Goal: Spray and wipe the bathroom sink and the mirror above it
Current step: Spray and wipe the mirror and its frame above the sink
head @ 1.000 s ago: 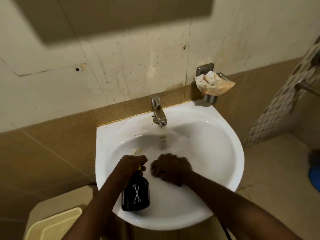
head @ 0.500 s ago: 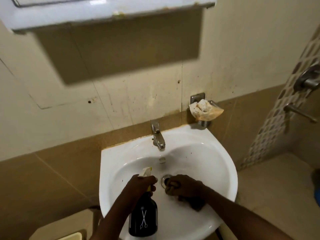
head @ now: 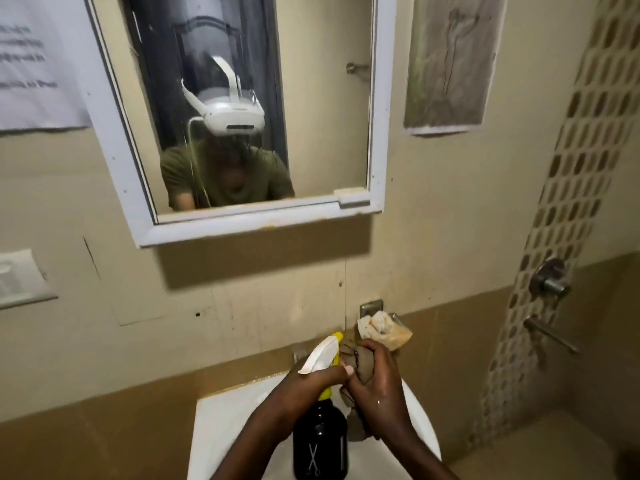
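Note:
A white-framed mirror (head: 322, 98) hangs on the beige wall above the white sink (head: 221, 427). My left hand (head: 311, 379) grips a black spray bottle (head: 320, 441) with a white and yellow trigger head, held upright over the basin. My right hand (head: 377, 386) is closed around a bunched grey-brown cloth (head: 363, 363), raised beside the bottle's nozzle. Both hands touch each other above the sink's back edge. The tap is hidden behind my hands.
A metal soap holder with a crumpled stained wrapper (head: 384, 329) sits on the wall right of my hands. Shower valve and spout (head: 549, 284) project from the tiled strip at right. A paper notice (head: 34, 64) and a switch plate (head: 20, 278) are on the left wall.
The view has tilted up from the basin to the mirror. Both hands rose out of the basin, the right lifting the cloth up beside the bottle's nozzle.

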